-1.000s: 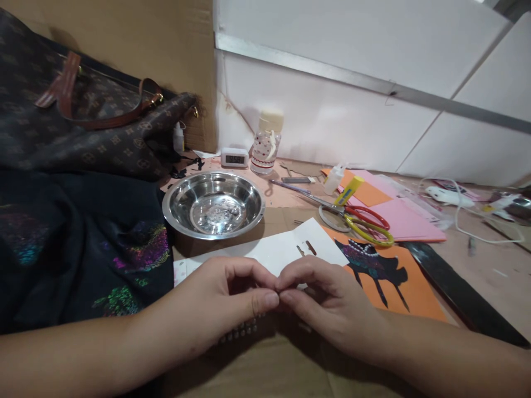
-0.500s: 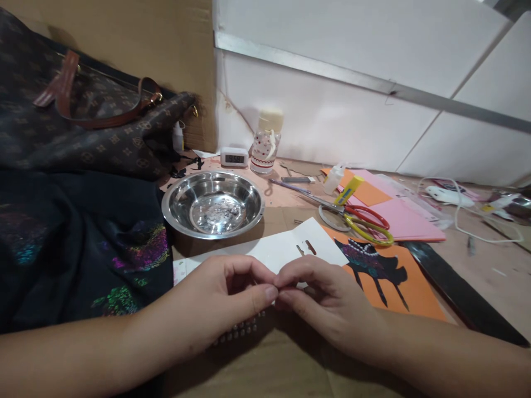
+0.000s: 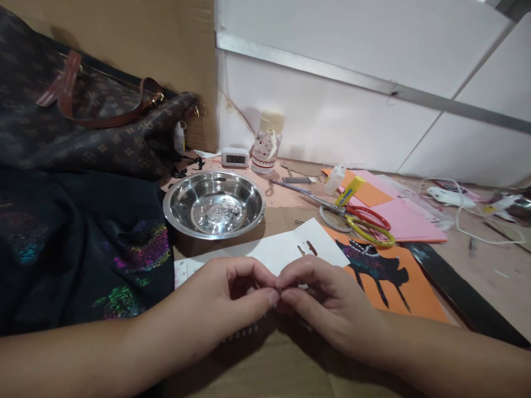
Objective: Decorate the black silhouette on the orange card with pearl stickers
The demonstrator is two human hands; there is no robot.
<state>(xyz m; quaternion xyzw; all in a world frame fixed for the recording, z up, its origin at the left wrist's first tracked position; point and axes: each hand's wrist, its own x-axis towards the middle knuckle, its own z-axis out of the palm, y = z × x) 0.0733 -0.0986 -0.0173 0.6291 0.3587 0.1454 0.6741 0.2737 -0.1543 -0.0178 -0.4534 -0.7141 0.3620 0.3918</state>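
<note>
My left hand and my right hand meet fingertip to fingertip low in the middle, both pinched on something tiny that I cannot make out. A short strip of small pearl beads shows just under my left hand. Behind the hands lies a white paper sheet with small cut-outs. To the right lies an orange card bearing a black glittery cut-out shape edged with pearls.
A steel bowl holding shiny bits sits behind the paper. Red and yellow scissors, a glue stick, pink sheets, a small clock, a bottle. A brown handbag and dark glitter fabric fill the left.
Both hands stay pinched together at the same spot; the fingertips shift only slightly and the bead strip under my left hand shows a little less.
</note>
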